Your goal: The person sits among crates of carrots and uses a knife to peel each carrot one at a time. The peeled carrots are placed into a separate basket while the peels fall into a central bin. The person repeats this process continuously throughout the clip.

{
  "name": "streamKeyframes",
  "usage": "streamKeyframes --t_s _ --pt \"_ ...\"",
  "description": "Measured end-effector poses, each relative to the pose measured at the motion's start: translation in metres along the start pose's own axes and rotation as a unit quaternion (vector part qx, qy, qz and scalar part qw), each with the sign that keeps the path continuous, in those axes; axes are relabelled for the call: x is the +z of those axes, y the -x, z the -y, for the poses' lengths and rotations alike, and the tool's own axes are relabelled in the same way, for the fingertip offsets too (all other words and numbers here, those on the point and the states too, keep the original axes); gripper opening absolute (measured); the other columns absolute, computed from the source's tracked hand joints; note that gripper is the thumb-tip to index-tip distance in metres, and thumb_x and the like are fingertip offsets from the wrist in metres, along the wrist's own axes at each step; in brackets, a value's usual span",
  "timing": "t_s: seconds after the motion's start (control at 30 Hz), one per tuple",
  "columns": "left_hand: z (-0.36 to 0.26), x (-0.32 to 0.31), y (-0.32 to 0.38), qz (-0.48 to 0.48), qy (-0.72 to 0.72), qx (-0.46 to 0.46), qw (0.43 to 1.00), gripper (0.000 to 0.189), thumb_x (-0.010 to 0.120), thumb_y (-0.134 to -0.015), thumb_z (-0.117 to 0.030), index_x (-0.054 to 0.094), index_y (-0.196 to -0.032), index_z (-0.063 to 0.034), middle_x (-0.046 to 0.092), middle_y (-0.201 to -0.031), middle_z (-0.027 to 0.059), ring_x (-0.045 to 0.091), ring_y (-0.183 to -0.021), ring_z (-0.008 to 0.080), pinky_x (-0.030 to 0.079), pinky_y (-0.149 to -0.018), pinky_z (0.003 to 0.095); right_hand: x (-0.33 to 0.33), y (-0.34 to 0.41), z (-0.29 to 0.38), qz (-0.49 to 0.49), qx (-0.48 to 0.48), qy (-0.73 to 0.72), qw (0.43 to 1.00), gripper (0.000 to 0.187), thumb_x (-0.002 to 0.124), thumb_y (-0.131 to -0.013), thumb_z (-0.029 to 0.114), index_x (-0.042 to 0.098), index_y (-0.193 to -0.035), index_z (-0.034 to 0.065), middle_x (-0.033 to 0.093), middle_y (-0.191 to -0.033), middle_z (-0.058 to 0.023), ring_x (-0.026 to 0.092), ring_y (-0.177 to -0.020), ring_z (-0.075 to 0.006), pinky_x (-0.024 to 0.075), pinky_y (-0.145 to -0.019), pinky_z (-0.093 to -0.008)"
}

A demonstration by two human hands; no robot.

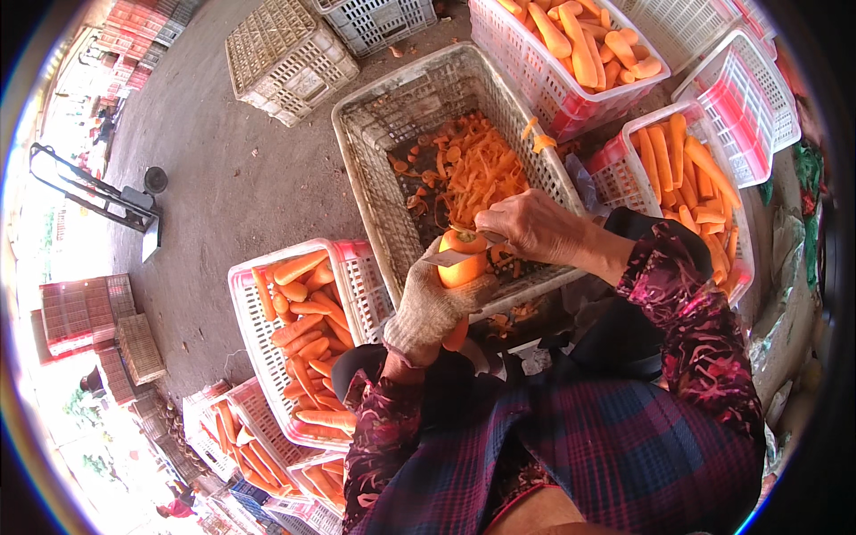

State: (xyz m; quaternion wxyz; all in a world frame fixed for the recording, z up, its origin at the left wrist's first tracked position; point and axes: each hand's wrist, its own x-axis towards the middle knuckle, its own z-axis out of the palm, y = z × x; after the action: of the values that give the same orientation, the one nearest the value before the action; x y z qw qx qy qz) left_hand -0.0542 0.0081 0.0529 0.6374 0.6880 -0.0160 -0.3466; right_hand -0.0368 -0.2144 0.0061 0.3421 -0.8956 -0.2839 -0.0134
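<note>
My left hand (435,301), in a knitted work glove, is closed around a thick carrot (463,269) with its stem end upward. In my bare right hand (535,227) is a knife (449,258), its flat metal blade lying across the carrot just below the top. Both hands are over the near side of a dirty plastic crate (364,160). Orange peelings (485,167) and cut carrot ends lie in that crate. The handle of the knife is mostly hidden by my fingers.
Crates of carrots stand at the left (241,294), upper right (575,100) and right (745,234). An upturned crate (287,57) is on the ground beyond. A hand truck (134,207) and stacked crates (77,311) are farther left.
</note>
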Motion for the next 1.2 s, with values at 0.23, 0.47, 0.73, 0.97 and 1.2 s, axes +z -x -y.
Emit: streamKeyframes --t_s 0.23,0.47,0.73,0.97,1.2 --pt "0.002 -0.003 0.002 0.021 -0.011 0.018 1.000 0.037 0.081 -0.082 -0.009 0.063 -0.114 -0.0034 0.066 -0.096 0.0012 0.061 -0.082 0.0101 0.054 -0.073 0.0282 0.006 0.002 -0.018 0.118 0.112 0.158 0.974 0.009 0.067 -0.087 0.010 0.060 -0.087 0.0048 0.063 -0.067 -0.0176 0.068 -0.071 -0.0393 0.0498 -0.060 -0.0468" --pt "0.005 -0.014 -0.002 -0.079 -0.139 0.061 0.985 0.045 0.087 -0.080 -0.018 0.062 -0.116 -0.0044 0.068 -0.096 0.0017 0.061 -0.086 0.0097 0.054 -0.079 0.0290 -0.008 -0.005 -0.009 -0.039 0.211 -0.292 0.932 0.031 0.063 -0.103 0.032 0.069 -0.095 0.0026 0.074 -0.083 -0.0071 0.072 -0.072 -0.0236 0.0568 -0.066 -0.0407" --pt "0.005 0.003 -0.012 0.029 0.025 -0.013 0.999 0.042 0.082 -0.084 -0.011 0.062 -0.120 -0.0025 0.067 -0.097 0.0004 0.062 -0.084 0.0091 0.053 -0.073 0.0277 -0.026 -0.035 0.039 -0.074 0.142 -0.613 0.774 0.063 0.041 -0.108 0.057 0.071 -0.102 0.0012 0.073 -0.102 -0.0104 0.069 -0.100 -0.0198 0.0505 -0.092 -0.0343" --pt "0.006 0.012 -0.013 0.068 -0.001 -0.015 0.998 0.042 0.083 -0.083 -0.011 0.063 -0.119 -0.0014 0.069 -0.096 0.0016 0.064 -0.083 0.0116 0.055 -0.072 0.0302 -0.015 -0.046 0.044 -0.088 0.179 -0.605 0.771 0.054 0.048 -0.108 0.049 0.059 -0.080 0.0049 0.066 -0.077 -0.0085 0.065 -0.073 -0.0178 0.0515 -0.073 -0.0336" --pt "0.019 0.025 -0.013 -0.143 -0.271 0.207 0.929 0.048 0.088 -0.078 -0.022 0.064 -0.116 -0.0068 0.072 -0.100 0.0140 0.073 -0.089 0.0312 0.058 -0.077 0.0404 0.001 -0.052 0.032 -0.176 0.293 -0.601 0.723 0.050 0.055 -0.105 0.051 0.057 -0.079 0.0082 0.062 -0.072 -0.0066 0.062 -0.065 -0.0168 0.0505 -0.059 -0.0326"
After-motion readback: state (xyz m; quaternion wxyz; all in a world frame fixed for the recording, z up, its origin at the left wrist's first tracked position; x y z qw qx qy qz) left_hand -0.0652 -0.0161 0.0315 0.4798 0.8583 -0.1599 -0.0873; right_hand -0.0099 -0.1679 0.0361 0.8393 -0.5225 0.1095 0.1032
